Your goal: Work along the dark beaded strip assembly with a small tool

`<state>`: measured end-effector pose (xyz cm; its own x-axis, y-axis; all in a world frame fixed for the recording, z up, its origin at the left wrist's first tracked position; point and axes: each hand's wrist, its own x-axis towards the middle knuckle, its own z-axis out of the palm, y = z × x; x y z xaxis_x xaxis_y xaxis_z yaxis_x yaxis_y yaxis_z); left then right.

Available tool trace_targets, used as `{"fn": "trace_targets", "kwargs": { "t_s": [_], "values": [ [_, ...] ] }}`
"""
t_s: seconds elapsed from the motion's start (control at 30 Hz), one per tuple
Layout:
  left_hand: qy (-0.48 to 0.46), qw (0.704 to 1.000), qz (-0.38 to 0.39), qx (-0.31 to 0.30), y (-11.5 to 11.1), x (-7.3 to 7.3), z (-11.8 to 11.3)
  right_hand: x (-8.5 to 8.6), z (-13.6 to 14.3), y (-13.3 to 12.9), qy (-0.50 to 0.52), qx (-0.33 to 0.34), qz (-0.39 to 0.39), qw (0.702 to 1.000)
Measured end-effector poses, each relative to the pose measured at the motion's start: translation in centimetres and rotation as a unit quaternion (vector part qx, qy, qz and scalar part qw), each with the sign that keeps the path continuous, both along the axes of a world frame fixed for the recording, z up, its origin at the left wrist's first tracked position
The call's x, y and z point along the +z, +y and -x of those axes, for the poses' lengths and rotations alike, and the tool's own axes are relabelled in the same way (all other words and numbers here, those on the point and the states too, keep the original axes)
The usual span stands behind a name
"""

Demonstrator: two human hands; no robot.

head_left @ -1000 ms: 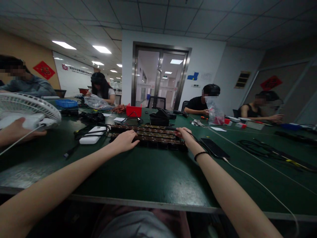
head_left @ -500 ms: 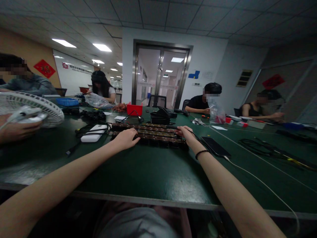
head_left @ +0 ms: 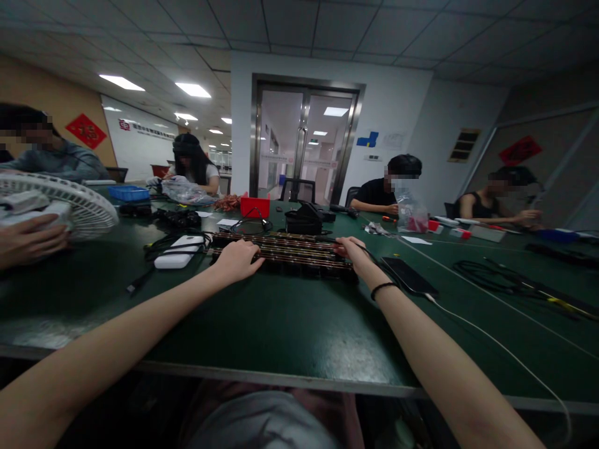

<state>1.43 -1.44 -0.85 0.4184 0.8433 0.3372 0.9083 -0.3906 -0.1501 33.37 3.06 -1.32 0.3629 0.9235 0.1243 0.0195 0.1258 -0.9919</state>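
In the middle of the table lies a row of thin copper-coloured strands (head_left: 294,251), side by side over a dark base whose make I cannot tell. My left hand (head_left: 236,260) rests on its left end, palm down, with thumb and index finger apart; the other fingertips are hidden. At the right end, my right hand (head_left: 350,251) pinches with its fingers around a black cable (head_left: 324,239), which runs along the far side of the strands. The exact grip is dim and partly hidden.
A white power bank (head_left: 178,252) sits left of my left hand, a phone (head_left: 409,276) with a white cable right of my right. Behind are a red bin (head_left: 255,206) and black bag (head_left: 303,219). A co-worker's hand holds a white fan (head_left: 96,209) at left; other people sit around.
At the left, the co-worker's hand and the white fan have shifted and turned slightly. My hands stay nearly in the same place on the strands.
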Motion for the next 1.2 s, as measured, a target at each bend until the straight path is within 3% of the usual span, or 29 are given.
{"fn": "trace_targets", "kwargs": {
  "t_s": [0.73, 0.97, 1.2],
  "values": [
    [0.012, 1.000, 0.000, -0.019, 0.1, 0.0, -0.1, 0.1, -0.1, 0.3, 0.012, 0.003, 0.006, 1.000],
    [-0.009, 0.998, -0.018, -0.053, 0.9, -0.4, 0.5, 0.0, -0.1, 0.0, 0.021, 0.003, 0.004, 1.000],
    [0.002, 0.998, -0.003, -0.065, 0.8, 0.0, 0.9, -0.4, -0.3, 0.4, 0.013, 0.004, -0.007, 1.000]
  ]
}}
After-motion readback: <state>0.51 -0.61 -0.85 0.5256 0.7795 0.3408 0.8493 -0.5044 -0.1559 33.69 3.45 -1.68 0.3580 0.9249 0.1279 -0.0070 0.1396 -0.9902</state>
